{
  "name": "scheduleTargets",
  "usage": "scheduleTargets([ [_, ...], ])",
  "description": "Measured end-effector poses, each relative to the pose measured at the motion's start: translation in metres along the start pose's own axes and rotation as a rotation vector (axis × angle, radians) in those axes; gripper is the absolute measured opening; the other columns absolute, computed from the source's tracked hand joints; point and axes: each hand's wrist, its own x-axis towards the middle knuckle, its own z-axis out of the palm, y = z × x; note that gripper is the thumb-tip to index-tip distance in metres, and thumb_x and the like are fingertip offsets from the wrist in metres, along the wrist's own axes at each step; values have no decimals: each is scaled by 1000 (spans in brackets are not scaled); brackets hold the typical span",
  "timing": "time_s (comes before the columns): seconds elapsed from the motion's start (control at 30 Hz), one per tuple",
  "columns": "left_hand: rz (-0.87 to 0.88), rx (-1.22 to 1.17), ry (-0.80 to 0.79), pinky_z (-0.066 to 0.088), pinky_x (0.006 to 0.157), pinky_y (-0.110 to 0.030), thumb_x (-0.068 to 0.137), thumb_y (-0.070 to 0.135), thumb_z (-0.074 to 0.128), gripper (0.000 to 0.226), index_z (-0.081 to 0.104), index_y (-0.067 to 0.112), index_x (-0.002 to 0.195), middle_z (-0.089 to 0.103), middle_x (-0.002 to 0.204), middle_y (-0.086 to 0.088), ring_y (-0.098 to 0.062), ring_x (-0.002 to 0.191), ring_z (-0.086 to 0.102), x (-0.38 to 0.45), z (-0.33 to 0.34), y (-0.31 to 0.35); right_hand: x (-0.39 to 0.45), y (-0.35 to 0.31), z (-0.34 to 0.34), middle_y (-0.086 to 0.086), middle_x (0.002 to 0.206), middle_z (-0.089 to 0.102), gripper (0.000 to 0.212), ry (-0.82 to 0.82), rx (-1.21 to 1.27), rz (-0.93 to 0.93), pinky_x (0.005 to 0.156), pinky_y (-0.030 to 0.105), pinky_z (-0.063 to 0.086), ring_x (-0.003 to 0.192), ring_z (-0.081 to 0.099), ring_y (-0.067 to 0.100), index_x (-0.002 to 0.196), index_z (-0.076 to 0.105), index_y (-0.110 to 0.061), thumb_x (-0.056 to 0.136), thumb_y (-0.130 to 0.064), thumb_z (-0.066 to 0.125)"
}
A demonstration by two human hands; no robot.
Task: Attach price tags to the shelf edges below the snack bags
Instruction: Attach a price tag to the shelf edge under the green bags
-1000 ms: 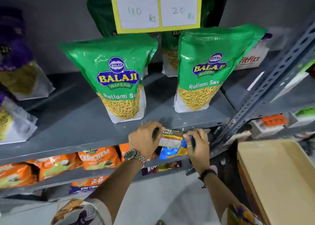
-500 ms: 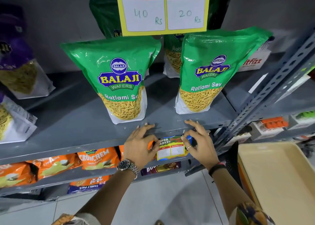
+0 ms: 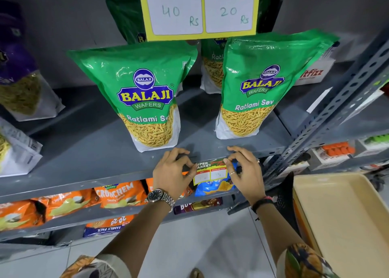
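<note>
A small price tag (image 3: 211, 171) with a "Super Market" header and two white boxes sits against the front edge of the grey shelf (image 3: 88, 172). My left hand (image 3: 171, 174) pinches its left side and my right hand (image 3: 245, 172) pinches its right side, fingers resting over the shelf lip. Two green Balaji Ratlami Sev bags, the left bag (image 3: 145, 96) and the right bag (image 3: 259, 86), stand upright on the shelf just above the tag. A larger yellow price tag (image 3: 200, 10), reading 40 Rs and 20 Rs, hangs from the shelf edge above.
Orange snack bags (image 3: 117, 193) and a blue chip bag (image 3: 214, 186) fill the lower shelf. Purple-topped bags (image 3: 19, 84) stand at the left. A perforated metal upright (image 3: 328, 119) rises on the right. A beige tray (image 3: 345, 221) sits at the lower right.
My hands first held the tag in front of the shelf, then brought it up against the shelf edge; now both hands pinch its sides there. The view has moved closer.
</note>
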Motion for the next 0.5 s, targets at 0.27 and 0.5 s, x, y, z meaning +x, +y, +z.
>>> scheduleTargets([
  [0.27, -13, 12, 22, 41, 49, -22, 75, 43, 72, 27, 56, 24, 65, 61, 92, 7, -14, 83, 56, 5, 6, 0, 10, -6, 8, -4, 98, 65, 36, 33, -85, 75, 76, 34, 38, 89, 52, 16, 92, 55, -22, 76, -48, 73],
  [0.5, 20, -77, -89, 46, 49, -32, 84, 18, 62, 13, 49, 20, 85, 62, 91, 1, -21, 85, 57, 2, -6, -2, 14, -17, -6, 5, 100, 65, 22, -49, -27, 134, 79, 44, 52, 94, 58, 21, 90, 50, -18, 84, -3, 66],
])
